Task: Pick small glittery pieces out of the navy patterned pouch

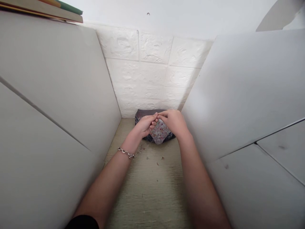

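A dark patterned fabric bag or container (149,112) lies against the white wall at the far end of the floor. Over its front hangs a translucent piece with small pink and red specks (159,131). My left hand (147,124), with a silver chain bracelet on the wrist, is closed in a pinch above it. Beside it, my right hand (173,120) is pinched too, and the fingertips of both hands meet. Whatever lies between the fingertips is too small to make out.
Grey-white cabinet sides rise at the left (59,79) and right (243,89), leaving a narrow gap. Small bits of debris lie on the pale wood-grain floor (152,190). Books (47,11) rest on the left cabinet. Embossed white brick panels (152,73) cover the wall.
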Demonstrator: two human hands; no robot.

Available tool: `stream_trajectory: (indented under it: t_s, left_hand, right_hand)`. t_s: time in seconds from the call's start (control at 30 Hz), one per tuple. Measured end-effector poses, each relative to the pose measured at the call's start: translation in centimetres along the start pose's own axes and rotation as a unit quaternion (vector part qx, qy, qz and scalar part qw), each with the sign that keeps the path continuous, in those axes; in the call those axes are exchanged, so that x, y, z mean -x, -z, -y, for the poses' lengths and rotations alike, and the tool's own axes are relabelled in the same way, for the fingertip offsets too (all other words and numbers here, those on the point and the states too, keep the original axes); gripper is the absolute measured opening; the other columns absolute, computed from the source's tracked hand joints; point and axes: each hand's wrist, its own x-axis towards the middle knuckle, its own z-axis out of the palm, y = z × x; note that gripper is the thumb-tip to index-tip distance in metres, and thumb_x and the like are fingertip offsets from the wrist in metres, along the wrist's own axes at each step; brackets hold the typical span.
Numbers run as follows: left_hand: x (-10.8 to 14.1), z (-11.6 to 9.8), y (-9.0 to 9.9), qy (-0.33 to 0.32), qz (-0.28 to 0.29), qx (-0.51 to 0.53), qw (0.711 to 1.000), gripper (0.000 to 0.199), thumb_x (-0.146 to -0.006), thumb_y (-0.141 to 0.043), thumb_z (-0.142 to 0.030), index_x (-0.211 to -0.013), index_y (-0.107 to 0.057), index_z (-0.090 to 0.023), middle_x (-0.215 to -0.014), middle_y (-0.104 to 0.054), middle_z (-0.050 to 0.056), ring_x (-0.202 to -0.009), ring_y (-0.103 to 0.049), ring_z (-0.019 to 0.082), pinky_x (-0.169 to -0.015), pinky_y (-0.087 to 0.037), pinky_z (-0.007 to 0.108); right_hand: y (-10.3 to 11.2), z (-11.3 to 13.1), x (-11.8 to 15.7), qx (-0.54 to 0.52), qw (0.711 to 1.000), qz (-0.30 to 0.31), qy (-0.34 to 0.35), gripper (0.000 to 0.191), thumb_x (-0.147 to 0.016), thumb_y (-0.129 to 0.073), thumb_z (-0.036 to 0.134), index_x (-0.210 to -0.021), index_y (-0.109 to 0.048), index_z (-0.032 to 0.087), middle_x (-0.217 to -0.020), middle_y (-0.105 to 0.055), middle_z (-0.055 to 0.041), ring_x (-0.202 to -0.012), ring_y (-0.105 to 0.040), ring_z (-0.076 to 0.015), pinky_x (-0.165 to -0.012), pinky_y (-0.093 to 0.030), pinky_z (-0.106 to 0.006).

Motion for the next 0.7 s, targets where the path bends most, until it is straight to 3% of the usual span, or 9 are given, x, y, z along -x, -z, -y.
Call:
stream_trajectory:
  t_s: [0.17,0.3,0.43,0.53,0.63,0.7]
  left_hand:
    - [-0.1,0.2,0.1,-0.024,-0.044,-0.112,0.992,0.029,-0.071,-0.056,-0.032,-0.055,-0.044,-0.011,-0.045,-0.035,-0.005,-0.032,-0.024,-0.001,-0.03,-0.011,0.013]
    - [-0.1,0.3,0.3,-0.029,-0.047,-0.133,0.99,0.03,-0.068,-0.059,-0.033,-0.053,-0.045,-0.012,-0.045,-0.035,-0.005,-0.031,-0.023,-0.001,-0.03,-0.01,0.014]
    - [0.0,0.2,0.0,0.0,-0.052,-0.056,0.997,0.024,-0.07,-0.058,-0.029,-0.058,-0.049,-0.01,-0.046,-0.036,-0.005,-0.031,-0.024,-0.002,-0.029,-0.009,0.012]
    - [0.2,0.1,-0.4,0.016,-0.051,0.028,0.998,0.019,-0.074,-0.054,-0.022,-0.061,-0.05,-0.009,-0.049,-0.038,-0.003,-0.033,-0.029,-0.002,-0.028,-0.011,0.01]
    - [0.2,-0.1,-0.7,0.013,-0.044,0.11,0.993,0.014,-0.078,-0.047,-0.017,-0.07,-0.053,-0.006,-0.053,-0.044,0.0,-0.038,-0.037,-0.001,-0.03,-0.023,0.007]
    - [0.1,-0.1,-0.7,0.011,-0.055,0.162,0.985,0.017,-0.079,-0.039,-0.012,-0.078,-0.054,-0.004,-0.058,-0.05,0.004,-0.045,-0.046,0.002,-0.038,-0.037,0.008]
  right_hand:
    - [-0.8,-0.3,-0.4,-0.094,0.995,0.013,-0.041,0.026,-0.07,-0.046,0.036,-0.074,-0.065,0.019,-0.071,-0.063,-0.0022,-0.063,-0.05,-0.0104,-0.058,-0.033,-0.022]
    - [-1.3,-0.4,-0.5,-0.116,0.991,0.015,-0.072,0.023,-0.068,-0.041,0.033,-0.065,-0.056,0.015,-0.063,-0.056,-0.0001,-0.056,-0.043,-0.0085,-0.053,-0.029,-0.021]
    - [-1.7,-0.5,-0.7,-0.164,0.982,0.04,-0.082,0.024,-0.07,-0.031,0.031,-0.057,-0.044,0.015,-0.056,-0.046,0.0018,-0.055,-0.037,-0.0081,-0.051,-0.027,-0.021]
    - [-2.1,-0.7,-0.9,-0.237,0.968,0.031,-0.082,0.021,-0.068,-0.033,0.03,-0.059,-0.045,0.016,-0.055,-0.042,0.003,-0.053,-0.034,-0.0072,-0.049,-0.026,-0.02]
    - [-2.4,-0.9,-1.0,-0.321,0.941,-0.017,-0.108,0.017,-0.066,-0.035,0.029,-0.062,-0.046,0.016,-0.053,-0.037,0.0043,-0.048,-0.031,-0.0058,-0.046,-0.025,-0.019]
    - [-2.4,-0.9,-1.1,-0.399,0.905,-0.05,-0.137,0.013,-0.064,-0.037,0.027,-0.063,-0.044,0.017,-0.05,-0.032,0.0057,-0.043,-0.026,-0.005,-0.042,-0.023,-0.019]
